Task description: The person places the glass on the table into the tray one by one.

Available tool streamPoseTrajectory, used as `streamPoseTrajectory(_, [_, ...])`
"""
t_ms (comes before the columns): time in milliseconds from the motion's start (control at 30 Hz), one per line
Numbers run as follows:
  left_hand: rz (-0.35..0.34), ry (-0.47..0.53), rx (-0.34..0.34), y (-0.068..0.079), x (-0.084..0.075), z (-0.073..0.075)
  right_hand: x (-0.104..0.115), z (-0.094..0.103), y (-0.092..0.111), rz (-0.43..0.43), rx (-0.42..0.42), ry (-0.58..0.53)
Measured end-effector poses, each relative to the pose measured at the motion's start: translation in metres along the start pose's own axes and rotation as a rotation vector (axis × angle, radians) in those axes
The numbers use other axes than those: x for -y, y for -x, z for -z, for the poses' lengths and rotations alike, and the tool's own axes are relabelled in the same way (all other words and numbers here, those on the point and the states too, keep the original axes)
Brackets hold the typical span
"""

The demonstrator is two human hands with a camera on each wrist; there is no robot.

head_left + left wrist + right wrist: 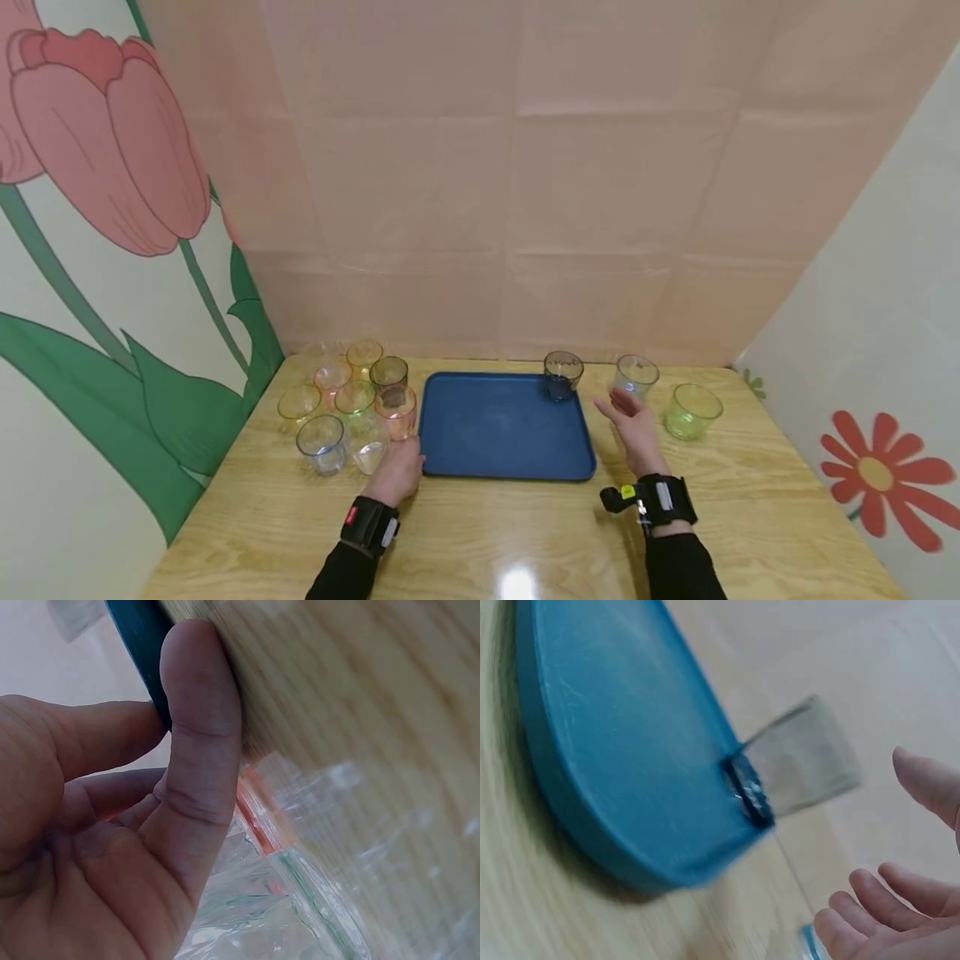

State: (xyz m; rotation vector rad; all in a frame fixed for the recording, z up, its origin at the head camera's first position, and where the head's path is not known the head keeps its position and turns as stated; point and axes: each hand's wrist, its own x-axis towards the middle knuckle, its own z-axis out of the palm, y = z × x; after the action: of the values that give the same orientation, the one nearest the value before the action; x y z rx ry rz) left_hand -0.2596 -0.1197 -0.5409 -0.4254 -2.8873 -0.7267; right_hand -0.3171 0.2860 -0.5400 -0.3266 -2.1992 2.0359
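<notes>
At lower centre, the left hand (397,471) pinches the edge of a blue rectangular tray (502,429), the right hand (637,429) relaxed and empty to its right; uneven lifting could slide off the smoky-grey transparent tumbler (562,371) at its upper-right corner.

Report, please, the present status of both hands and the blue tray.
Left hand pinches blue tray, left side; right hand empty, off tray's right side. Tray bears smoky tumbler, far right corner. Pink tumbler close beside left hand.
</notes>
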Motion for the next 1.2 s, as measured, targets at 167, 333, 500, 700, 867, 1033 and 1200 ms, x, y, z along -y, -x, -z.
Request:
streamPoseTrajectory(167, [-0.03,-0.004,-0.032,0.004,-0.001,0.004,-0.002,0.018,0.014,0.016,-0.208,-0.187])
streamPoseTrajectory(333, [-0.036,-0.008,-0.033,0.008,0.0,0.005,-0.002,0.036,0.016,0.166,-0.458,-0.28])
streamPoseTrajectory(500, [-0.021,0.011,-0.001,0.009,0.001,0.003,-0.01,0.056,0.013,0.218,-0.721,-0.202])
streamPoseTrajectory(700, [-0.007,0.011,0.0,0.003,0.003,0.003,-0.017,0.073,0.003,0.056,-0.729,-0.055])
streamPoseTrajectory(867, [0.023,0.006,0.007,0.001,0.0,0.005,-0.018,0.08,-0.003,-0.096,-0.574,-0.026])
streamPoseTrajectory(1033, [0.041,0.022,0.017,0.002,-0.002,0.004,-0.02,0.084,-0.006,-0.103,-0.535,-0.048])
streamPoseTrajectory(1200, [-0.02,0.032,-0.025,0.001,0.002,-0.001,-0.021,0.089,-0.008,-0.061,-0.516,-0.039])
